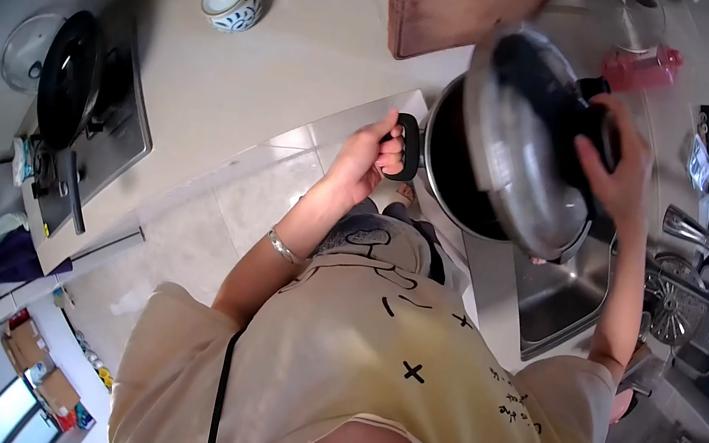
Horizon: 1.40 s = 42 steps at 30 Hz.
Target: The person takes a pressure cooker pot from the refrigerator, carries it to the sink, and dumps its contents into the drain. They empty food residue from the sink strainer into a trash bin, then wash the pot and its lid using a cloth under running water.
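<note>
Black plastic, by its look, is forming the side handle [404,147] of the pot [444,157], and the left hand [369,153] is grasping it, fingers curling round the loop. The pot is sitting ahead of the person, its mouth facing up, just left of the sink [565,292]. On its far right side the right hand [619,164] is holding the lid [521,137] by its dark knob [589,140], thumb and fingers apparently closing on either side. The lid is tilting steeply over the opening and looking blurred; whether its edge is touching the rim, I cannot tell.

Several risks seem to be arising here. The knob is giving a small hold for so broad a lid, so a loosening pinch could be letting it swing down onto the rim or drop rightward into the sink. The left hand is gripping one side only, and what is supporting the pot underneath is not showing, so a knock from the lid could be tipping it. Nearby, the faucet [704,255] on the right and the cutting board [455,2] on the far side are leaving limited room for a wide swing.
</note>
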Each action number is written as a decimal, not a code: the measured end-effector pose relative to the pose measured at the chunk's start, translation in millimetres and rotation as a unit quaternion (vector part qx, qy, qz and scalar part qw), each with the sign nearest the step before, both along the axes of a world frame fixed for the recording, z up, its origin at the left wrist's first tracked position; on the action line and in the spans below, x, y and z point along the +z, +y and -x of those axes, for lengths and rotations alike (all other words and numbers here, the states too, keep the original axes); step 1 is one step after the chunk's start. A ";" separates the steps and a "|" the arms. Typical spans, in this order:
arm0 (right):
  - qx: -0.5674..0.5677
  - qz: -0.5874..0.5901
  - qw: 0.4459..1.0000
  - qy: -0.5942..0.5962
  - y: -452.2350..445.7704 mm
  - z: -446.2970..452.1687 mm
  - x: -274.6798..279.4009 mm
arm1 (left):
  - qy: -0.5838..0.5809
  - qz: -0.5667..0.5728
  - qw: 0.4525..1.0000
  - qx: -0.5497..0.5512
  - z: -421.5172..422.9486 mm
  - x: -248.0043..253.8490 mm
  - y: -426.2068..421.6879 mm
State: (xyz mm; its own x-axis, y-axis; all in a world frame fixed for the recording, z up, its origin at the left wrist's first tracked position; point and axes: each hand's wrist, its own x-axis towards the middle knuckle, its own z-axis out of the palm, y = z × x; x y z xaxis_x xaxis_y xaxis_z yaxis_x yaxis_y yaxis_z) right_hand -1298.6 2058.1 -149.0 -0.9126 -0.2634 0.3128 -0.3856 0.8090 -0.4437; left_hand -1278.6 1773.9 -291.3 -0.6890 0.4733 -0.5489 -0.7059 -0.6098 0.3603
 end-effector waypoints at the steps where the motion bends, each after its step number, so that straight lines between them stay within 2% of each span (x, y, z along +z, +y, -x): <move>1: -0.036 0.009 0.999 -0.027 7.5 -1.1 7.3 | 0.002 0.003 1.000 -0.001 0.6 0.6 -0.1; 7: -0.121 0.164 0.979 -0.021 78.8 -18.8 4.6 | -0.004 0.012 1.000 0.002 1.0 3.1 2.4; 11: -0.192 0.167 0.967 0.015 115.4 -44.7 -2.9 | 0.008 0.049 0.999 0.001 1.3 3.8 4.2; 16: -0.294 0.285 0.912 -0.001 138.7 -83.1 -29.9 | 0.012 0.065 0.998 -0.008 1.5 4.2 5.0; 20: -0.338 0.320 0.885 -0.017 159.4 -105.5 -63.1 | 0.006 0.090 0.996 -0.006 2.1 4.3 6.1; 21: -0.322 0.372 0.870 -0.016 168.5 -111.5 -79.9 | 0.007 0.095 0.995 -0.003 2.3 4.4 5.8; 23: -0.375 0.448 0.809 -0.059 189.8 -121.2 -109.4 | 0.005 0.101 0.995 -0.001 2.0 2.6 5.8; 26: -0.390 0.367 0.843 -0.046 185.7 -126.8 -123.9 | 0.009 0.089 0.996 -0.010 3.0 -1.2 5.0; 42: -0.414 0.457 0.774 -0.141 176.9 -112.7 -133.7 | 0.009 0.078 0.997 -0.005 2.7 -0.1 5.9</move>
